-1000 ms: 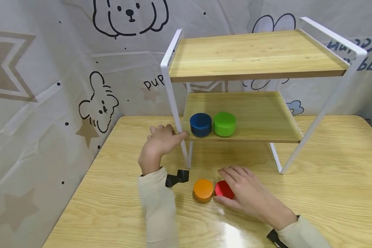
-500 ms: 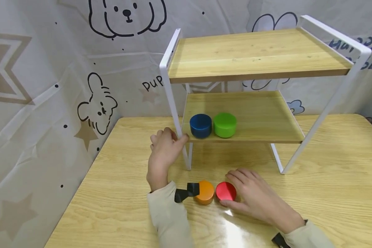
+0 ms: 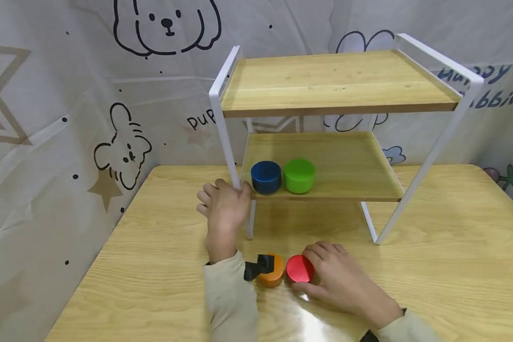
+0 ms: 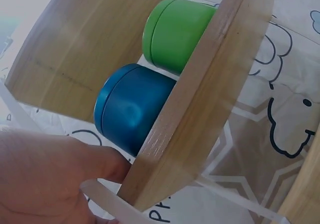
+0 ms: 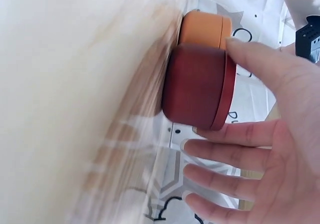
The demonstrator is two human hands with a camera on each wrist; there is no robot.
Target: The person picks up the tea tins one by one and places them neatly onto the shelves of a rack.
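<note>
My left hand (image 3: 226, 209) holds the left side of the two-tier shelf (image 3: 316, 198) at the lower board, thumb on the board's end and the white post between thumb and fingers. Close by on that board stand a blue round tin (image 4: 132, 106) and a green one (image 4: 180, 31), side by side. My right hand (image 3: 339, 278) is around the red tin (image 5: 197, 86) on the table, thumb at one side of its lid and forefinger at the other, the remaining fingers extended. Just left of the red tin is an orange tin (image 3: 275, 278), partly covered by the left wrist's black camera mount.
The shelf's upper board (image 3: 342, 83) overhangs the lower one. White metal legs (image 3: 384, 232) reach the wooden table (image 3: 154, 285). A printed cloth (image 3: 68, 199) hangs behind and along the left side.
My right hand has drawn back slightly right, uncovering the red tin's top. My left forearm has swung right, its mount now overlapping the orange tin. The head view has shifted slightly; the tins stay put.
</note>
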